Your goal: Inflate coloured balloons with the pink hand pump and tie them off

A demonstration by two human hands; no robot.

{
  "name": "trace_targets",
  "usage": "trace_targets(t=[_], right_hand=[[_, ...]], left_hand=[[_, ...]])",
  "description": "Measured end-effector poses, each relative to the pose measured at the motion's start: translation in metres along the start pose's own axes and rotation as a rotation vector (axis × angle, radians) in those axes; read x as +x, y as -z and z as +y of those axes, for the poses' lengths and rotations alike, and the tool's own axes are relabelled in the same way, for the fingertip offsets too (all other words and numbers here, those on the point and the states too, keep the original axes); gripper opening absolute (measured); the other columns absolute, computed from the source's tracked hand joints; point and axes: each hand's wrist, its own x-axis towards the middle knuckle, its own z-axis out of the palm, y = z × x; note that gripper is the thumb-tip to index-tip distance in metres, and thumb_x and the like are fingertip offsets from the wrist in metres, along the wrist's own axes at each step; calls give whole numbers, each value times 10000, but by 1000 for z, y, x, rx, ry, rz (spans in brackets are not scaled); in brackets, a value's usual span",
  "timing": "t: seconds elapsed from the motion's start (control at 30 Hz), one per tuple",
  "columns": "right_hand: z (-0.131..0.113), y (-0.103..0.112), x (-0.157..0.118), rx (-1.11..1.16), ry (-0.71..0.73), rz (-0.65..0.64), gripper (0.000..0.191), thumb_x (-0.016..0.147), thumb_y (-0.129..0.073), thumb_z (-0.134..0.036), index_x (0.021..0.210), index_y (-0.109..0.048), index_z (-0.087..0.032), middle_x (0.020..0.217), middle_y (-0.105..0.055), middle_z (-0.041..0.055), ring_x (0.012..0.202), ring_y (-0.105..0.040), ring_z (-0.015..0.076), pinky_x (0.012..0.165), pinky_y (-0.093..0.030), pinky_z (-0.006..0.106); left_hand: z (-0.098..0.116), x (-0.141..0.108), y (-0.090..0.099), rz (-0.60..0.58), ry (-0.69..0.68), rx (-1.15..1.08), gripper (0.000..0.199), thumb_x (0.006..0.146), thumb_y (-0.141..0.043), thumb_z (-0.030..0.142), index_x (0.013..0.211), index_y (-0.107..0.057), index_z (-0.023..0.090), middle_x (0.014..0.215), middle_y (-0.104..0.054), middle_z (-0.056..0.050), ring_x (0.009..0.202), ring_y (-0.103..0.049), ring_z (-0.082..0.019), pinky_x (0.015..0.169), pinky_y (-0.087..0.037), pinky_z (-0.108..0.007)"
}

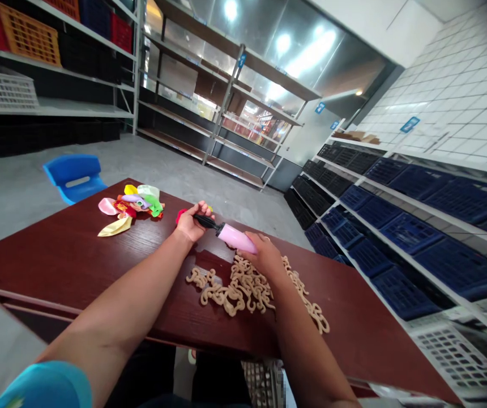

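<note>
A hand pump with a pink barrel (pixel 239 238) and a black end (pixel 207 221) is held slantwise above the table, between my two hands. My left hand (pixel 191 224), palm turned up and fingers curled, holds the black end. My right hand (pixel 265 254) is wrapped round the pink barrel's other end. Small bits of red (pixel 180 216) and yellow show behind my left hand; I cannot make out what they are. Below the pump lies a spread of tan, curly, rope-like pieces (pixel 252 286), partly covered by my right arm. Deflated-looking balloons (pixel 135 203) in several colours lie heaped at the table's far left.
The dark red-brown table (pixel 77 255) stretches under both arms. A blue chair (pixel 76 177) stands beyond its left edge. Shelves with blue crates (pixel 413 235) line the right wall; coloured crates (pixel 29 37) fill shelving at upper left. A metal rack (pixel 226 96) stands at the back.
</note>
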Motion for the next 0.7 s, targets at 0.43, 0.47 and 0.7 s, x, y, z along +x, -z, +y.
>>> trace_targets(t=[0.43,0.47,0.7], right_hand=[[10,-35,5,23,11,80,647,700,-595,-515,1234,-423,-193,1135,-532,102,1016,-466,239,883,-333,361],[10,-36,5,31,3,83,666,684,-610,-516,1235,-420,-195,1129,-534,101,1020,-466,242,878,-336,363],[20,-36,2,95,-83,112,653,616,-691,-460,1168,-441,-216,1055,-575,73,991,-496,219,847,-346,344]], left_hand=[[2,-9,-17,-13,-201,157,495,739,-573,365,517,-167,185,402,-226,68,374,-366,-90,524,-446,-286],[1,-11,-22,-12,-219,186,501,731,-575,357,519,-155,185,401,-224,69,370,-361,-88,516,-443,-281],[-16,-9,-56,107,-282,369,437,790,-444,325,550,-102,193,385,-155,71,322,-292,-93,448,-404,-271]])
